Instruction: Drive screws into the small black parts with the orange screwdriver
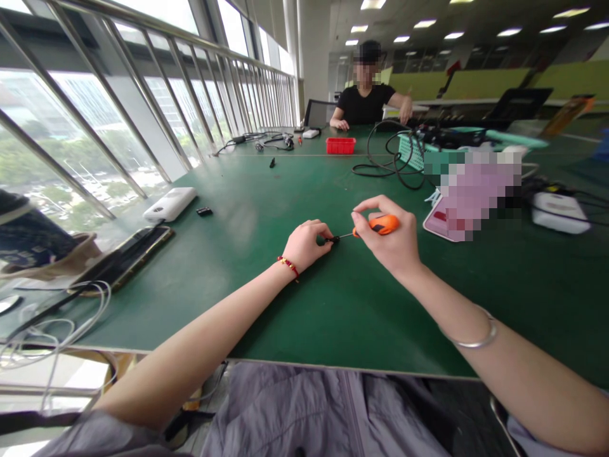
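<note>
My right hand [387, 238] is closed around the orange and black handle of a screwdriver [384, 224]. The thin shaft points left, and its tip meets a small black part [333, 240]. My left hand [308, 242] pinches that part between thumb and fingers just above the green tabletop [280, 304]. The part is mostly covered by my fingers, so its kind cannot be made out. A red beaded bracelet circles my left wrist, and a silver bangle sits on my right forearm.
At left lie a white box-shaped device [171, 203], a small black piece [204, 211], a phone [128, 257] and white cables [61, 330]. Ahead are a red tray [340, 146] and a teal basket [412, 152] with black cables. A person [366, 95] sits across the table.
</note>
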Motion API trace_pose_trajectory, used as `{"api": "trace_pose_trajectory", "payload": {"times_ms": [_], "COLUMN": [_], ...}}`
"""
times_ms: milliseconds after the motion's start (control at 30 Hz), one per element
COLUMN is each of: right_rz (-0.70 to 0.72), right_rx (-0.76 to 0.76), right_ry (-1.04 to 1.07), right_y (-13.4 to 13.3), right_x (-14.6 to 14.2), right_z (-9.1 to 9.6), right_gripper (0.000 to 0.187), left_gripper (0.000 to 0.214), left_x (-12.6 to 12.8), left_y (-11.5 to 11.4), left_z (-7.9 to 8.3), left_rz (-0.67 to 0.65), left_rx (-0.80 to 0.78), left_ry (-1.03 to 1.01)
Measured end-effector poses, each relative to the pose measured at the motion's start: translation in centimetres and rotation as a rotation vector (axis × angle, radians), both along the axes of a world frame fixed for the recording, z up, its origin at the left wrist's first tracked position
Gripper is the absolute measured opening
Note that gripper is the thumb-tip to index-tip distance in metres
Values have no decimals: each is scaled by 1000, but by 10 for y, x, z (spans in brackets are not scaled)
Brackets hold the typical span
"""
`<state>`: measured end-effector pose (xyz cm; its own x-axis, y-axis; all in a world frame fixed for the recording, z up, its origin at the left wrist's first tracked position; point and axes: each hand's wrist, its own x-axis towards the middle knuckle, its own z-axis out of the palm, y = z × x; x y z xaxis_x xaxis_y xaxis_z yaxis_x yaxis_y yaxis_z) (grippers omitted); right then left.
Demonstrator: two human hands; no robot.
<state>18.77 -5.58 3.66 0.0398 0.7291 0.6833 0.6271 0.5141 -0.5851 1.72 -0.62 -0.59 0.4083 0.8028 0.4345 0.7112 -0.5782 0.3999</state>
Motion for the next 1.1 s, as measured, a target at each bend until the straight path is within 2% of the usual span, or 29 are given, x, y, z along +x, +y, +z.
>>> {"api": "trace_pose_trajectory", "payload": {"times_ms": [67, 200, 333, 433, 600, 767, 900, 1100], "right_rz": [21, 26, 34, 94, 103, 119, 105, 111], "right_rx": [27, 101, -28, -59, -52, -84, -97, -108], "right_ry": [8, 51, -3, -51, -108, -178, -184, -192], "right_y": [1, 6, 5, 4, 10, 19, 26, 32], "right_x": [0, 2, 1, 0, -1, 1, 5, 10], "right_z": [-2, -5, -5, -7, -18, -26, -29, -31], "right_gripper": [18, 40, 21, 29, 26, 23, 21, 20], "left_gripper": [6, 6, 7, 9, 12, 16, 14, 11], "left_x": [-1, -3, -7, -13, -23, -27, -26, -26], "left_y": [1, 2, 4, 8, 18, 18, 10, 5], "left_z": [0, 1, 2, 1, -1, 4, 8, 6], "left_rz": [6, 28, 59, 86, 124, 138, 142, 162], "left_rx": [-3, -8, -23, -112, -203, -181, -91, -61], "left_ry": [-2, -7, -25, -100, -207, -188, -129, -39]}}
